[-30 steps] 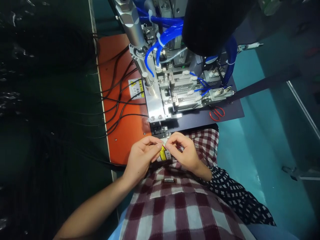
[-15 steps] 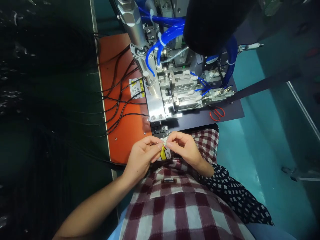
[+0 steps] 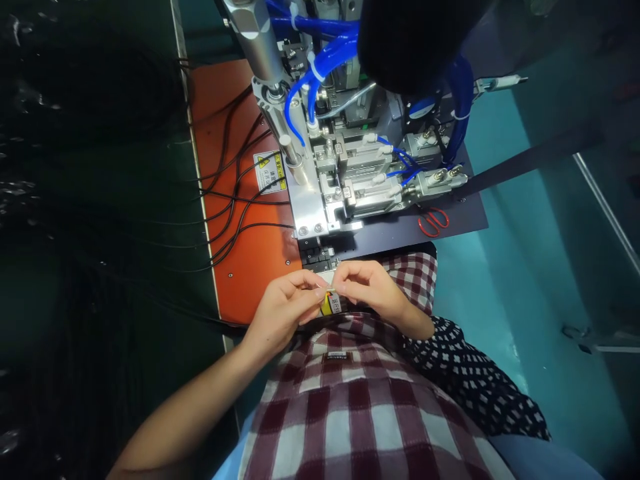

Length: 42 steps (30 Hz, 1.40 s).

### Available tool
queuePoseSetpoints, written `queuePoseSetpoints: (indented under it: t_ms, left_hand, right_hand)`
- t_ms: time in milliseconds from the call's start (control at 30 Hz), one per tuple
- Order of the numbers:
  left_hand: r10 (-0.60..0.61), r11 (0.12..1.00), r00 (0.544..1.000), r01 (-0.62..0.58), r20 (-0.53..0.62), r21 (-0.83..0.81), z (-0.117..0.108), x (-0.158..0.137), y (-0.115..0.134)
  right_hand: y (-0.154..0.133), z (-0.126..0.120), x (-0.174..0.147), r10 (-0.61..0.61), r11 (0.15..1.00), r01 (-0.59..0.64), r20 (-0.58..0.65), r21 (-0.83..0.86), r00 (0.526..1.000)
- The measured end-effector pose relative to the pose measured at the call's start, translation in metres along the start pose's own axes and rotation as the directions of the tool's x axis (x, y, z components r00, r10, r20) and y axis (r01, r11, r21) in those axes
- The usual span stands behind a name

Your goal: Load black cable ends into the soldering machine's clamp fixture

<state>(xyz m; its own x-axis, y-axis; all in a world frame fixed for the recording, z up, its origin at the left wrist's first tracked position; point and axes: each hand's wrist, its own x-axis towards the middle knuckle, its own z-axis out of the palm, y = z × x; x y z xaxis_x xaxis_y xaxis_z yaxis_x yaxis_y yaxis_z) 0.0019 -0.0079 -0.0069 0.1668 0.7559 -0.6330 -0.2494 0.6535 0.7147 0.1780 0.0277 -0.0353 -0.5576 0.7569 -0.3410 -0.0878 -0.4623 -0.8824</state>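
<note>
My left hand (image 3: 290,303) pinches a tiny, thin pale piece (image 3: 329,289) between thumb and index finger. It looks like a short light strip or wire end; its kind is too small to make out. Close beside it, my right hand (image 3: 370,288) has its thumb and index fingertips pressed together at the piece's other end. Both hands meet just in front of the machine's small black fixture (image 3: 316,252). Below the fingertips shows a yellow and white warning label (image 3: 330,305).
A metal machine (image 3: 345,167) with pneumatic cylinders and blue air hoses (image 3: 335,57) stands ahead. Black cables (image 3: 235,167) cross the orange plate (image 3: 250,280) on the left. Red-handled scissors (image 3: 433,223) lie on the dark base plate at right. A dark cylinder (image 3: 420,40) overhangs above.
The view has shifted slightly, moving the machine a little up and left. My fingertips remain together at the small pale piece, with the right hand's fingers slightly shifted.
</note>
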Motion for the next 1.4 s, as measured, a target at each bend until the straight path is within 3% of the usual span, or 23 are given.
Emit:
queuePoseSetpoints:
  t_ms: [300, 467, 567, 733, 900, 1167, 1400]
  left_hand:
    - [-0.086, 0.996, 0.987, 0.080, 0.134, 0.048, -0.006, -0.001, 0.003]
    - [-0.119, 0.990, 0.973, 0.101, 0.200, 0.097, -0.010, -0.002, 0.000]
    - [-0.092, 0.993, 0.982, 0.078, 0.164, 0.092, -0.009, -0.002, -0.003]
    - [0.024, 0.996, 1.000, -0.025, 0.020, 0.081, -0.007, -0.002, -0.007]
    - [0.093, 0.989, 0.994, -0.086, -0.051, 0.118, -0.007, -0.004, -0.009]
    - [0.138, 0.989, 0.986, -0.131, -0.097, 0.068, -0.004, -0.001, -0.008]
    - [0.158, 0.987, 0.982, -0.154, -0.100, 0.054, -0.004, -0.001, -0.007]
  right_hand:
    - [-0.014, -0.014, 0.004, 0.112, 0.994, -0.109, 0.225, -0.028, 0.968]
    - [-0.015, -0.016, 0.004, 0.108, 0.992, -0.089, 0.246, -0.088, 0.963]
    - [-0.015, -0.015, 0.003, 0.074, 0.991, -0.045, 0.242, -0.125, 0.967]
    - [-0.013, -0.010, 0.003, -0.113, 0.965, 0.148, 0.163, -0.218, 0.980]
    - [-0.009, -0.005, 0.001, -0.354, 0.849, 0.354, 0.075, -0.392, 0.932]
    - [0.003, 0.010, -0.004, -0.375, 0.855, 0.282, -0.142, -0.436, 0.916]
    - [0.007, 0.025, -0.003, -0.519, 0.780, 0.348, -0.228, -0.520, 0.824]
